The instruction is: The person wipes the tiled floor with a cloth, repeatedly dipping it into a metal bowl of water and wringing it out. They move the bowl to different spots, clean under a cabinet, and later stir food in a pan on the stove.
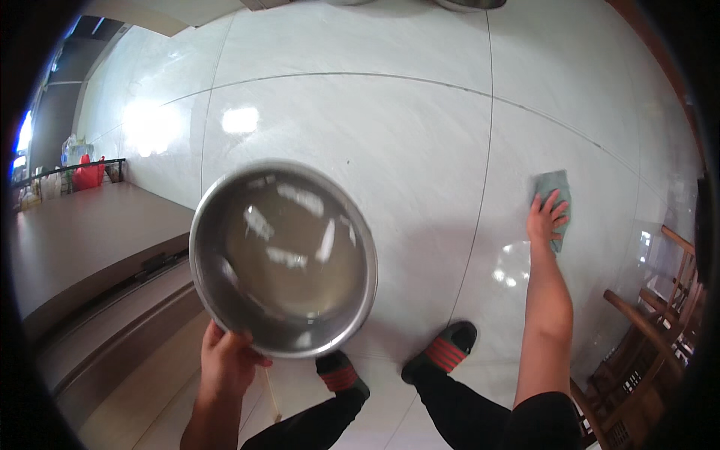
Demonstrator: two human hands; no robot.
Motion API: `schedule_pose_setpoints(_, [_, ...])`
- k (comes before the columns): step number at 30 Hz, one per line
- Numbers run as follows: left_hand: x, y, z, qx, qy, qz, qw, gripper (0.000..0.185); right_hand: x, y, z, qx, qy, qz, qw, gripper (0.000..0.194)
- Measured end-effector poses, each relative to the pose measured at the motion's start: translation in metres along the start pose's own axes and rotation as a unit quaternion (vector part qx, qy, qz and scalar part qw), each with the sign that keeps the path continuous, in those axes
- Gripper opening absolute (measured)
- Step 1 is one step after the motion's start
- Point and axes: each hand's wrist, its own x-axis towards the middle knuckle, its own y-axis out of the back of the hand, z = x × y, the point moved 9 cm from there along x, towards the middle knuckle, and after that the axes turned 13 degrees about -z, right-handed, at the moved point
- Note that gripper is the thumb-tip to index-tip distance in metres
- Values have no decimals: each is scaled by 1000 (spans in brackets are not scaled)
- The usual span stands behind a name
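Note:
My left hand [226, 355] grips the near rim of a wide stainless steel basin [284, 332], thumb and fingers around its edge. Bright light reflections cross the basin's inside, and murky liquid [298, 281] appears to lie in it. Far out to the right, my right hand [544, 219] has its fingers spread over a grey-green cloth [554, 183]. Glossy pale tiles [410, 140] lie behind both hands. Whether the cloth touches them cannot be told.
A brown cabinet [112, 219] stands at left, with a red bag [88, 172] behind its rail. Wooden chairs [647, 332] crowd the right edge. My slippered feet [444, 351] are below. Part of a metal vessel [471, 4] shows at the top.

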Motion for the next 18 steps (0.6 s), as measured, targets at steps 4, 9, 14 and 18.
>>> schedule_pose_setpoints(4, [-27,47,-30,-42,18,20,999,36,-16,20,-235,-62,140,13,988,71])
schedule_pose_setpoints(9, [-65,76,-30,-15,6,37,999,43,-294,-96,-459,-53,562,-19,825,69])
schedule_pose_setpoints(14, [-96,67,-28,-69,13,28,997,50,-472,-162,-314,-70,674,-162,718,69])
schedule_pose_setpoints(18, [-122,81,-39,-71,13,61,995,50,-390,-115,-143,-1,510,-175,842,74])
